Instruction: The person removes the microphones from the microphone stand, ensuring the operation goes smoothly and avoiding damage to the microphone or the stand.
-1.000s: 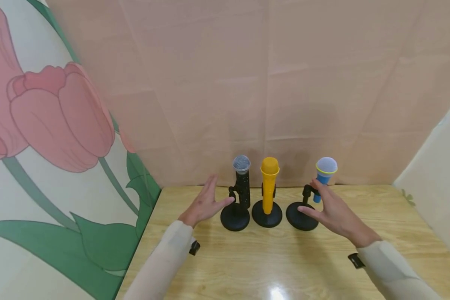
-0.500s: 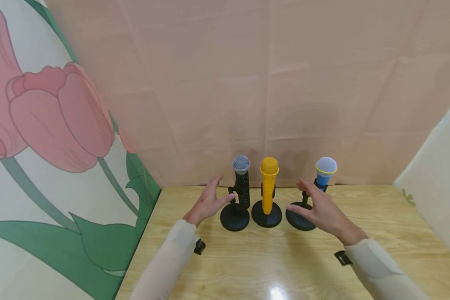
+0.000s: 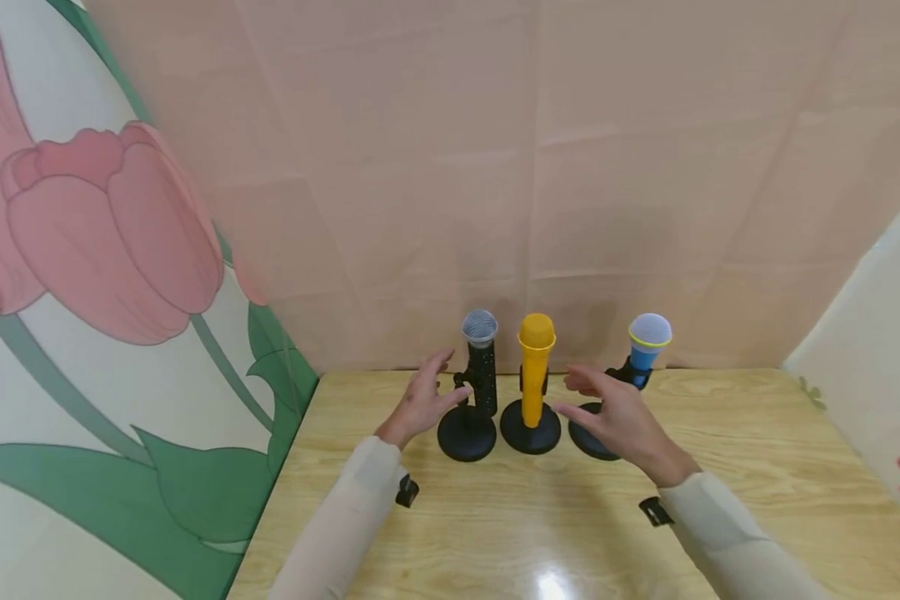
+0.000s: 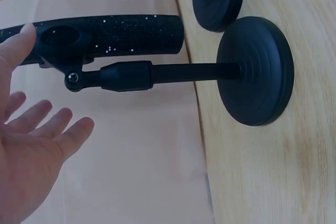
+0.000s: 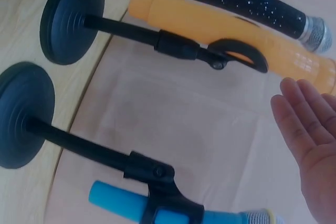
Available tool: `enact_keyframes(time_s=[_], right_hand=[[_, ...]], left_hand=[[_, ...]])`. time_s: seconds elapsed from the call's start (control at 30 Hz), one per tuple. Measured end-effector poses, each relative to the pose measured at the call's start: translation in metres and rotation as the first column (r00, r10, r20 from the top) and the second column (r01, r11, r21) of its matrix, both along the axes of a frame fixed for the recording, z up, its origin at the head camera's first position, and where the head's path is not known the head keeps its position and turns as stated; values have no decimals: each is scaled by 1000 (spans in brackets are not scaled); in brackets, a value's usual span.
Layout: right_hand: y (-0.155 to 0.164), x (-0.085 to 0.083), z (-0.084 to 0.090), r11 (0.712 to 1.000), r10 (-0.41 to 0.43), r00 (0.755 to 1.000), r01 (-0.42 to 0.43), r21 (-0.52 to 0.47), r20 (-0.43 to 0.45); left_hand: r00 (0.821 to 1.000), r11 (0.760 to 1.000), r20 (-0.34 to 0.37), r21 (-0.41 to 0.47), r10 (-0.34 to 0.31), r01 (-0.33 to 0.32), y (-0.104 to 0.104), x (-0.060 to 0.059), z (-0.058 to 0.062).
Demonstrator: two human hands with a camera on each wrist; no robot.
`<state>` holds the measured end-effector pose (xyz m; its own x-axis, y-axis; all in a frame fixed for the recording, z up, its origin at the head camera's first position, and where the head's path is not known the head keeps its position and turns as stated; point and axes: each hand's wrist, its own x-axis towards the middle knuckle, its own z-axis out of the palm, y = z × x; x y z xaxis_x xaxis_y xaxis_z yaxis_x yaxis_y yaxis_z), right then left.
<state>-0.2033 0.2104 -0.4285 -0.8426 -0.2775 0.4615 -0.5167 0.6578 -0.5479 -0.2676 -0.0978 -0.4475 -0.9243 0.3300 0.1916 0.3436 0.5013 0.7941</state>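
In the head view a black speckled microphone with a silver mesh head sits in a black stand. My left hand is just left of it, fingers extended and thumb toward the holder; contact cannot be made out. A yellow microphone stands in the middle on its own stand. To the right, a blue microphone with a white head and yellow ring tilts in a clip. My right hand hovers between the yellow and blue ones, holding nothing, and partly hides the blue one's stand.
The three stands form a row near the back of a wooden table. Behind hangs a pinkish cloth. A wall with painted tulips borders the left side; a white wall is on the right.
My right hand has moved left, away from the blue microphone toward the yellow one. My left hand has shifted slightly right, closer to the black microphone. The microphones stay in place.
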Motion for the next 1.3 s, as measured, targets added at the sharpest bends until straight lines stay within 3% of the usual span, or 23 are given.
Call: enact_keyframes(time_s=[0.27,0.77,1.1,1.3], right_hand=[[-18,-1,2,999,16,1000,-15,-44,22],[-38,-3,3,993,46,999,-43,-109,20],[-45,-4,2,992,47,999,-48,-114,-10],[-47,-4,4,992,57,998,-57,-109,-3]], left_hand=[[999,999,-26,37,-32,33,4,-4,-4],[1000,999,14,49,9,-10,12,-13,-11],[999,997,-19,75,37,-35,14,-18,-20],[996,998,-69,48,52,-49,11,-19,-20]])
